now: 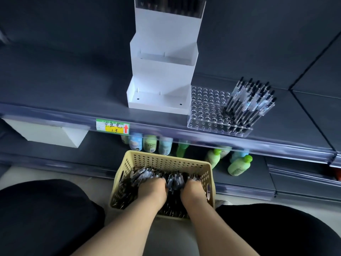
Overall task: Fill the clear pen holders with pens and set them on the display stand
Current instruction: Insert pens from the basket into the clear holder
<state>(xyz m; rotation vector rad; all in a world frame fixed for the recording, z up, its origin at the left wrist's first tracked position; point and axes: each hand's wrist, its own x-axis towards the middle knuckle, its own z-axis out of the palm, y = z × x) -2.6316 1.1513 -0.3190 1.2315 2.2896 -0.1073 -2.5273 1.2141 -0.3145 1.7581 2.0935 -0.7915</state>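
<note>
**Retail shop aisle, stationery section**

Dark tiered shelving (73, 85) with clear plastic price rails fills the frame. A printed price label (112, 126) with handwritten characters and a red arrow sits on the rail at centre. Bottled goods (239, 166) line the lower shelf at centre right. A white stepped display stand (162, 71) occupies the upper centre.

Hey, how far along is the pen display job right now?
Done: the stand's top tier already holds pens. In hand: both hands, left and right, dig into the basket. Left: the clear holder is only partly filled; the two lower tiers stand bare.
</note>
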